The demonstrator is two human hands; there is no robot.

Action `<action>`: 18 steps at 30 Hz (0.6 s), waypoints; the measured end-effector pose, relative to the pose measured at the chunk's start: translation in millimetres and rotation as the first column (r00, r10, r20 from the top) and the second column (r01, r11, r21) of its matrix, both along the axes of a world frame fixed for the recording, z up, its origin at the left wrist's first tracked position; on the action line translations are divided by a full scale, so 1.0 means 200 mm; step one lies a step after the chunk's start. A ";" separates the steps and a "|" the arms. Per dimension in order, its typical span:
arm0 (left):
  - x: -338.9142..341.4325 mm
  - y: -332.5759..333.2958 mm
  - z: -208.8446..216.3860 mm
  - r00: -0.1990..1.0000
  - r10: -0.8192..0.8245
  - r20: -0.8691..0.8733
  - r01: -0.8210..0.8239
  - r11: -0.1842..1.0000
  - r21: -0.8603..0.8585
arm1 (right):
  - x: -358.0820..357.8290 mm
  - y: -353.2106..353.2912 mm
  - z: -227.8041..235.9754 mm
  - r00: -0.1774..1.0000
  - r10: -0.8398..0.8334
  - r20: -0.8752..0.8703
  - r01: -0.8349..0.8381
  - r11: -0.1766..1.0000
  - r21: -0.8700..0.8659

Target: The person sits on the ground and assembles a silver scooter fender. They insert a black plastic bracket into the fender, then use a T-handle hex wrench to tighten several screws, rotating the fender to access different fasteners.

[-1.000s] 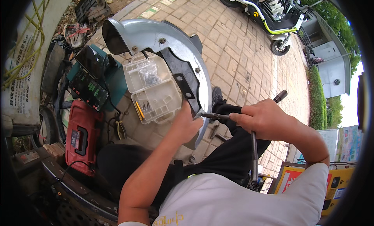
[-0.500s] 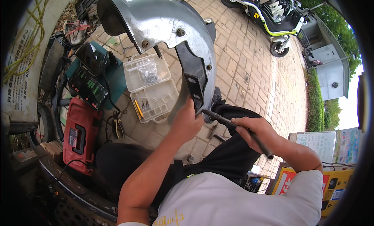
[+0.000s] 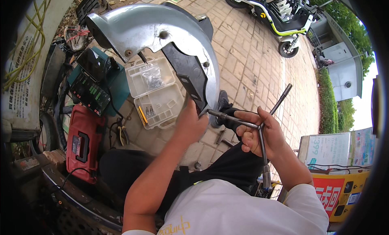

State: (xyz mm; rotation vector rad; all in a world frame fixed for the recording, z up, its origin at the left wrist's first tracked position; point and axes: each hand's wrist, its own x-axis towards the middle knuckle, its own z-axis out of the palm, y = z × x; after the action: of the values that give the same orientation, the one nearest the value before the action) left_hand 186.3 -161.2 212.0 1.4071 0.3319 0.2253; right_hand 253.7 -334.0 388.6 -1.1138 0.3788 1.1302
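Observation:
A silver-grey curved fender [image 3: 186, 28] with a black bracket [image 3: 188, 70] arches in front of me. My left hand [image 3: 190, 123] is closed around its near, lower end, the fingers partly hidden. My right hand [image 3: 265, 137] holds a three-way socket wrench [image 3: 266, 176] near its hub, palm turned up and thumb raised. One wrench arm reaches left, its socket end against the fender's lower tip beside my left hand. The other two arms point up right and down toward my lap. Whether a bolt sits in the socket I cannot see.
An open clear parts box [image 3: 160, 109] lies on the brick paving [image 3: 243, 68], left of the fender. Further left are a red tool case [image 3: 83, 143], pliers [image 3: 122, 133] and a teal case [image 3: 121, 83] with a dark-screened device. White scooters [image 3: 279, 28] stand far right; a yellow box [image 3: 344, 194] is near right.
The fender has shifted left and a little down. My right hand has rolled palm up, and the wrench has turned, so its three arms now show spread apart.

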 end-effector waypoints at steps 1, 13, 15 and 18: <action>0.00 0.01 0.01 1.000 -0.002 -0.010 0.001 0.998 -0.058 | 0.02 0.01 -0.01 1.000 0.026 -0.009 -0.025 0.996 0.080; 0.00 0.08 0.04 0.996 -0.074 0.050 0.085 0.956 -0.282 | 0.13 0.10 -0.22 0.980 0.103 0.170 -0.195 0.671 0.716; 0.00 0.08 0.06 0.995 -0.091 0.040 0.099 0.945 -0.312 | 0.20 0.05 -0.24 0.863 0.079 0.500 -0.333 0.832 0.444; 0.01 0.09 0.09 0.994 -0.110 0.021 0.111 0.945 -0.307 | 0.24 0.01 -0.30 0.832 0.035 0.553 -0.293 0.875 0.385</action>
State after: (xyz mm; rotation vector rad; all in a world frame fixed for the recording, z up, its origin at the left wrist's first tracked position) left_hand 189.2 -143.5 229.5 1.1121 0.2712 0.0784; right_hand 302.0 -332.2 328.8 -0.9930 -0.4231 0.9409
